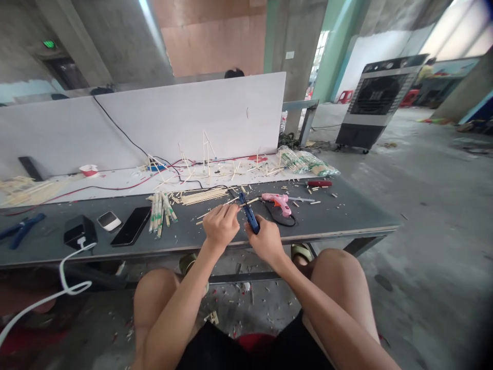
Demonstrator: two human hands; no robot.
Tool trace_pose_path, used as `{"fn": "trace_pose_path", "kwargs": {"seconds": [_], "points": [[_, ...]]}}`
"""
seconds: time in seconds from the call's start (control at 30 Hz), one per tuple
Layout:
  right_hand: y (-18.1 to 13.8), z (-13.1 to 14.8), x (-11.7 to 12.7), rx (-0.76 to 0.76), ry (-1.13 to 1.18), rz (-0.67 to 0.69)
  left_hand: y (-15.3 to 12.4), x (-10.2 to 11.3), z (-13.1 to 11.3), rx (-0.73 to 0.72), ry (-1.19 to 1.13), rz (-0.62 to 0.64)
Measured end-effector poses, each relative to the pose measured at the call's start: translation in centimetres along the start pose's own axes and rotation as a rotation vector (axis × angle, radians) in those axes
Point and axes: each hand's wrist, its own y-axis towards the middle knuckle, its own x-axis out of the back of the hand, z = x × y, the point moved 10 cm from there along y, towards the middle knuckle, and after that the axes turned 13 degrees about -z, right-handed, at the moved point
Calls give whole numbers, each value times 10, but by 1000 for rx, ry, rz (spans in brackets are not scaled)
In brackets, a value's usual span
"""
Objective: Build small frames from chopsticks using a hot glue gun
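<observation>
My right hand (265, 237) is closed around the handles of blue cutting pliers (251, 218), which point away from me over the table's front edge. A thin wooden stick (252, 201) crosses the head of the pliers. My left hand (221, 224) pinches the stick's near end, with the fingertips close beside the jaws. Whether the jaws have bitten into the stick is too small to tell. Just beyond lie a bundle of loose wooden sticks (204, 195) and a pink glue gun (278, 202).
Wrapped sticks (157, 213), a black phone (132, 226), a white device (109, 221), a black charger box (79, 231) and another pair of blue pliers (25, 229) lie to the left. Stick frames (207, 154) stand before a white panel (185, 121). A red-handled tool (319, 183) lies right.
</observation>
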Motion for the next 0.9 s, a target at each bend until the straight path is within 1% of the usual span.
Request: {"fn": "trace_pose_path", "kwargs": {"seconds": [0.27, 0.4, 0.5, 0.6, 0.73, 0.9], "points": [[-1, 1, 5, 15, 43, -19, 4, 10, -14, -107, 62, -47], [-3, 2, 9, 17, 88, -20, 4, 8, -13, -68, 16, -35], [-4, 2, 10, 10, 113, -15, 5, 11, -13, -58, 2, -56], [-4, 3, 10, 19, 130, -20, 5, 13, -21, -135, 45, -68], [-3, 4, 9, 44, 93, -38, 7, 15, -33, -234, 151, -91], [-2, 7, 9, 70, -10, -60, 10, 13, -34, -228, 202, -67]]}}
